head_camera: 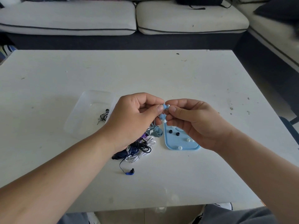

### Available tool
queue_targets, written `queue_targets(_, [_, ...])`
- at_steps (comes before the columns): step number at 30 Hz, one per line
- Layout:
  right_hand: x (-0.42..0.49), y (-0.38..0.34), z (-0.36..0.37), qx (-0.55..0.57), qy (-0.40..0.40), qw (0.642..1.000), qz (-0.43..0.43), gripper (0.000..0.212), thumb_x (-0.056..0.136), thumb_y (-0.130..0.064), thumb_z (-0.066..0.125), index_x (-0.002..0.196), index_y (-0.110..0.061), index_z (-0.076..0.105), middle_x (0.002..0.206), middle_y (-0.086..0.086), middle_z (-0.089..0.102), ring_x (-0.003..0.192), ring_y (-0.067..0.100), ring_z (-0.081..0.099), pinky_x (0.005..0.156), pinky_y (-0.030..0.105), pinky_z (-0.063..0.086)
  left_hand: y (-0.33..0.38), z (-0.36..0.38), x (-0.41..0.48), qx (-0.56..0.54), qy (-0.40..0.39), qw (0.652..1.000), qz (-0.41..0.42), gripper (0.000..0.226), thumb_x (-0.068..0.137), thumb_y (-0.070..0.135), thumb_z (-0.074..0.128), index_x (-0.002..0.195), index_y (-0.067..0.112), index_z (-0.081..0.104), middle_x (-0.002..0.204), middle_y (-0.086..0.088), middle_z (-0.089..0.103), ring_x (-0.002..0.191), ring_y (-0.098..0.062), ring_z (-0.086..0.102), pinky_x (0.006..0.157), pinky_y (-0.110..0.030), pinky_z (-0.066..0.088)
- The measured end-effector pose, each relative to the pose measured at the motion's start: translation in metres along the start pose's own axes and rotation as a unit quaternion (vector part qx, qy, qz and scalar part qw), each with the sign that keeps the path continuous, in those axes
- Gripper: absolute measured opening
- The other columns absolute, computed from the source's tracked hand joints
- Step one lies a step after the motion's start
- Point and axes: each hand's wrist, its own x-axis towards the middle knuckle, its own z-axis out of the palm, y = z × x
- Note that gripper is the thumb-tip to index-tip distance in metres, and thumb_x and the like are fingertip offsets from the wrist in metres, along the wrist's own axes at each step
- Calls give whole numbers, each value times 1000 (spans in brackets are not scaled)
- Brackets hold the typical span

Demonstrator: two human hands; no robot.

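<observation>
Earbud [165,107] pointed its white tip rightward, long axis crosswise; your left hand [135,118] and right hand [195,122] both pinched it, fingers hiding much.

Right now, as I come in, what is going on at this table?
A person holds a light blue earbud between both hands above the white table. The left hand pinches its body, and the right hand pinches the end with the white tip, perhaps fitting it. Below them lies a blue tray with loose black and white ear tips, and beside it a pile of bundled earphones.
</observation>
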Motion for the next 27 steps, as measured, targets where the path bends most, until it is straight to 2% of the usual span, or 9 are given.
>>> queue_targets(8, [1, 0, -3, 3, -30, 1000, 5, 30, 85, -9, 64, 110, 7, 70, 96, 23, 67, 82, 24, 67, 72, 27, 59, 0, -1, 1, -14, -3, 1000, 2, 10, 95, 6, 71, 100, 12, 77, 76, -4, 77, 67, -17, 71, 72, -29, 59])
queue_targets(14, [0, -2, -5, 17, -61, 998, 32, 18, 84, -10, 64, 97, -3, 75, 87, 15, 67, 73, 18, 65, 69, 25, 57, 0, -2, 0, -48, -31, 998, -3, 10, 95, 3, 69, 100, 8, 76, 76, -8, 74, 66, -20, 67, 73, -31, 57])
queue_targets(20, [1, -1, -7, 12, -75, 997, 31, 16, 87, -10, 63, 97, -4, 73, 88, 11, 67, 74, 17, 62, 72, 25, 55, 1, -1, 0, -73, -42, 996, -7, 9, 95, 1, 69, 101, 4, 75, 77, -8, 74, 65, -21, 65, 71, -31, 57])
queue_targets(23, [2, 1, -9, 7, -81, 996, 35, 16, 84, -15, 71, 96, -5, 73, 89, 13, 66, 76, 18, 63, 74, 26, 55, 2, 0, -1, -87, -40, 995, -9, 10, 95, 0, 68, 101, 4, 75, 76, -9, 73, 65, -21, 65, 71, -30, 57])
queue_targets(27, [2, 2, -10, 2, -82, 995, 49, 20, 87, -16, 68, 101, -2, 71, 97, 18, 65, 81, 22, 63, 74, 28, 56, 1, 1, -1, -88, -41, 995, -20, 10, 96, -1, 67, 103, 3, 74, 76, -8, 74, 66, -20, 66, 71, -28, 57])
